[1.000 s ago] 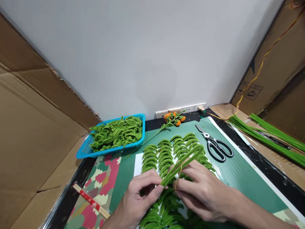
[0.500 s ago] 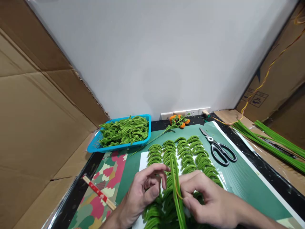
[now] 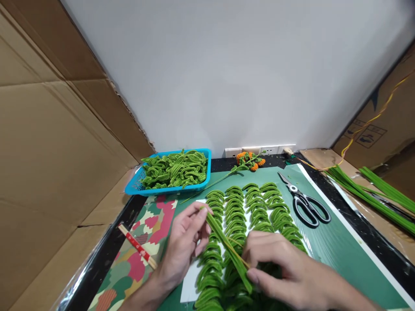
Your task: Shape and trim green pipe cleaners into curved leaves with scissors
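A folded green fuzzy strip [image 3: 223, 239] slants down to the right between my hands. Its upper end is pinched between the thumb and fingers of my left hand [image 3: 189, 235]. Closer to its lower end, my right hand [image 3: 280, 263] is closed on a thin yellowish wire [image 3: 239, 254] that lies along the strip. Beneath both hands, curved green fuzzy pieces [image 3: 235, 209] lie in columns on a white sheet [image 3: 191, 280]; my right hand hides some of them.
A blue basket [image 3: 209, 172] holds green pieces at the back left. Orange flowers [image 3: 246, 160] lie behind the columns. Black-handled scissors [image 3: 304, 203] rest right of them, with long green strips [image 3: 372, 198] farther right. Wrapped chopsticks [image 3: 138, 246] lie left.
My left hand has closed on the strip's upper end. The strip has tilted from nearly upright to slanting, its top now to the left. The view has shifted slightly.
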`<state>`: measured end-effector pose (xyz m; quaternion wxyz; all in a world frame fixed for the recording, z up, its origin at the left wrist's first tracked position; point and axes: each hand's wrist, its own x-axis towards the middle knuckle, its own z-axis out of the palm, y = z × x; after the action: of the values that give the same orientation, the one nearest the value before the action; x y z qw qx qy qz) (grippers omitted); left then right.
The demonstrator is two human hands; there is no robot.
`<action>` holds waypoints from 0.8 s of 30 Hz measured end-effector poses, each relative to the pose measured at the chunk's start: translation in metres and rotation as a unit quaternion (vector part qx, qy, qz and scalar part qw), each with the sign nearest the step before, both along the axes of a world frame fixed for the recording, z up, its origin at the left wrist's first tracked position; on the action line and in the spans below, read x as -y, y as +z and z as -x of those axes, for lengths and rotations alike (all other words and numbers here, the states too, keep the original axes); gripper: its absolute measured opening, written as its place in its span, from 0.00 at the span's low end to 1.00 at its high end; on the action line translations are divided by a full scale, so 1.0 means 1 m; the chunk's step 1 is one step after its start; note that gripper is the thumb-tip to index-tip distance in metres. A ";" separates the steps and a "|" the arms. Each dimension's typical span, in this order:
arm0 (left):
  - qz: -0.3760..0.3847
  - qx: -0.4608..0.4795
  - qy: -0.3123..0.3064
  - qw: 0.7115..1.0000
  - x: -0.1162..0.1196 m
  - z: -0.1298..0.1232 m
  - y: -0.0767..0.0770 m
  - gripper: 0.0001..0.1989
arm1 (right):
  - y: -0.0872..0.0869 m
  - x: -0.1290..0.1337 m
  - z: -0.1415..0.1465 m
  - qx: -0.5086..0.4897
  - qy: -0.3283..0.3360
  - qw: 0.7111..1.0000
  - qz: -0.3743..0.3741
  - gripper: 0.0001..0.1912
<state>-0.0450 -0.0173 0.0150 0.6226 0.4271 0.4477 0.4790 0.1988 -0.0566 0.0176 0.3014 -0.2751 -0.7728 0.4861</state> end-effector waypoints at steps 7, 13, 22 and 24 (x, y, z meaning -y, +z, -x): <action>-0.091 -0.011 0.184 0.979 -0.012 0.007 0.010 0.17 | 0.001 -0.021 -0.043 -0.075 -0.153 0.981 -0.088 0.11; -0.088 -0.085 0.079 0.989 -0.014 0.006 -0.001 0.17 | -0.008 -0.032 -0.069 -0.158 -0.222 0.960 -0.062 0.15; -0.342 -0.433 -0.184 0.813 0.009 0.005 -0.006 0.15 | -0.005 -0.024 -0.062 -0.138 -0.155 0.978 -0.004 0.14; -0.338 -0.459 -0.223 0.791 0.012 0.003 -0.006 0.21 | 0.002 -0.022 -0.063 -0.140 -0.138 0.981 -0.007 0.14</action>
<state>-0.0476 -0.0292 0.0087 0.2493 0.8680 0.3826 0.1953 0.2613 -0.0342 0.0200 0.4725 -0.3059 -0.6812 0.4682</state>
